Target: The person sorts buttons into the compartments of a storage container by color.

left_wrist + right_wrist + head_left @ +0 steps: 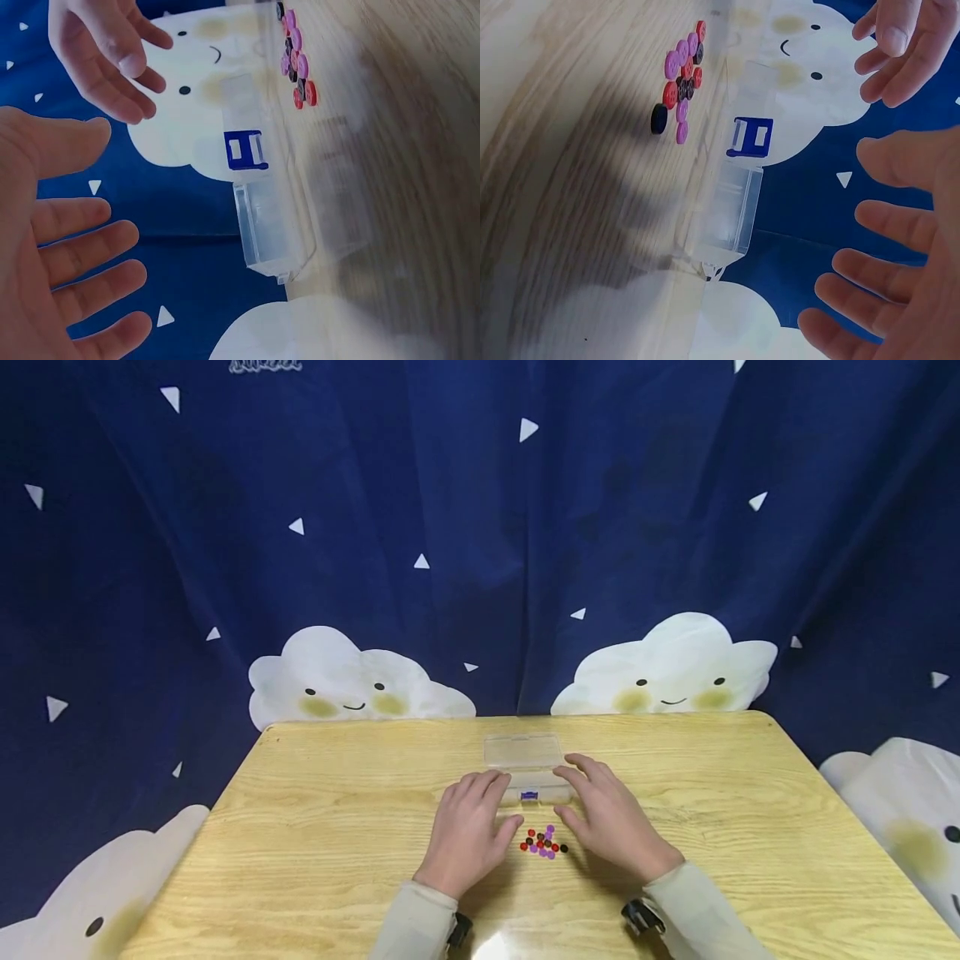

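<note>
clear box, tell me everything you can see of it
The clear box looks like plastic, long and rectangular, with a blue latch on its front and its lid open at the back. It stands upright on the table, beyond the buttons. The left hand and right hand are near its ends, neither touching it.

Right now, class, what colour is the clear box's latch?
The latch is deep blue; it shows best in the right wrist view.
</note>
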`<state>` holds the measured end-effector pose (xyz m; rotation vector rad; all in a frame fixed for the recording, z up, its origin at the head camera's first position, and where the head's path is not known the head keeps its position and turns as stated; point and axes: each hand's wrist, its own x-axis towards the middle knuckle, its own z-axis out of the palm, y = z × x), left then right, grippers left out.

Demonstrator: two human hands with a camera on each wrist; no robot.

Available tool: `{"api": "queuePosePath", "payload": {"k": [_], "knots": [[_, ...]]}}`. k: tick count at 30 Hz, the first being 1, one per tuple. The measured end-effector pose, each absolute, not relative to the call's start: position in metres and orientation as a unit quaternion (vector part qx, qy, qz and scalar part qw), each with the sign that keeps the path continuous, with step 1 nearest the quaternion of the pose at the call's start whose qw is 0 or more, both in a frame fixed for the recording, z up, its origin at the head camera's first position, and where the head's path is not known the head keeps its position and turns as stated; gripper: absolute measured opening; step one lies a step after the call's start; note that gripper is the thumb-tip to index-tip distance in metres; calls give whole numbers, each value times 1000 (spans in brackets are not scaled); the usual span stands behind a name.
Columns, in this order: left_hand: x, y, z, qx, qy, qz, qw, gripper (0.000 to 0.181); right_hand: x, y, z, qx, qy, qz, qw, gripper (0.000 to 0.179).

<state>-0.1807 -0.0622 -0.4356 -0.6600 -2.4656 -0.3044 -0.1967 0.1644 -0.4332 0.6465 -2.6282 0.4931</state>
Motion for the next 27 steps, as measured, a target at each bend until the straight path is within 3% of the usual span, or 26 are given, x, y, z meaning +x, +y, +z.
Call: {"api": "queuePosePath", "payload": {"k": [27], "knots": [[-198,-36,-443,-273,-923,-120,244,41,-225,186,-437,207,-947,204,140,43]]}}
